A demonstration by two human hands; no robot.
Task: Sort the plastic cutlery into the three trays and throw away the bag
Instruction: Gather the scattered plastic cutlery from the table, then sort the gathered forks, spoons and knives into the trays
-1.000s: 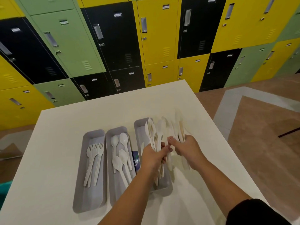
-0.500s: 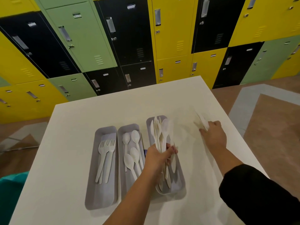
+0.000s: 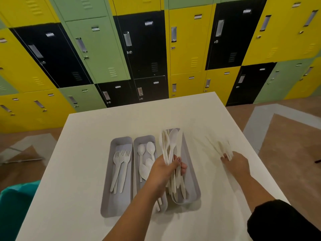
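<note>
A bundle of plastic cutlery (image 3: 169, 153) is gripped by the left hand (image 3: 163, 171) above the right tray (image 3: 192, 181); blurred pieces (image 3: 220, 148) near the surface's right edge are pinched by the right hand (image 3: 237, 165). Light, stiff, slippery pieces are best held mid-handle.

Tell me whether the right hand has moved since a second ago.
Yes. The right hand has moved rightward, away from the rightmost tray and the left hand, and now rests on the table at some blurred pale pieces.
</note>
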